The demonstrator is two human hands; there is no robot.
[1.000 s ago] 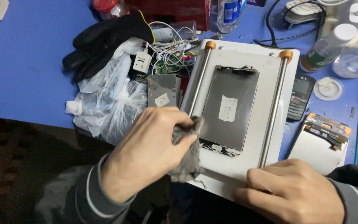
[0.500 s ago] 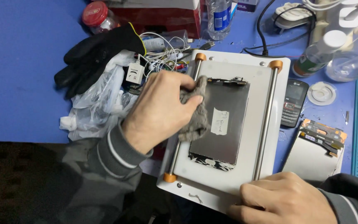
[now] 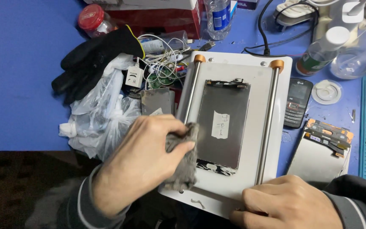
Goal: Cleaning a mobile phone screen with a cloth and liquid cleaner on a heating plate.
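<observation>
The left hand (image 3: 142, 163), fingers clamped on a grey rag (image 3: 182, 157), wiped the phone screen panel (image 3: 224, 123); smudges perhaps remained. The right hand (image 3: 289, 203), fingers together, steadied the white plate (image 3: 250, 72).

Blue tabletop (image 3: 18, 93), evenly lit; below edge dark floor (image 3: 18, 186), possibly carpet.

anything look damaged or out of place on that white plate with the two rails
Yes. The dark panel lying between the rails of the white plate has cracked, splintered glass along its near edge and ragged bits at its far edge. The left hand holds a grey cloth at its side; the right hand rests on the plate's near corner.
</observation>
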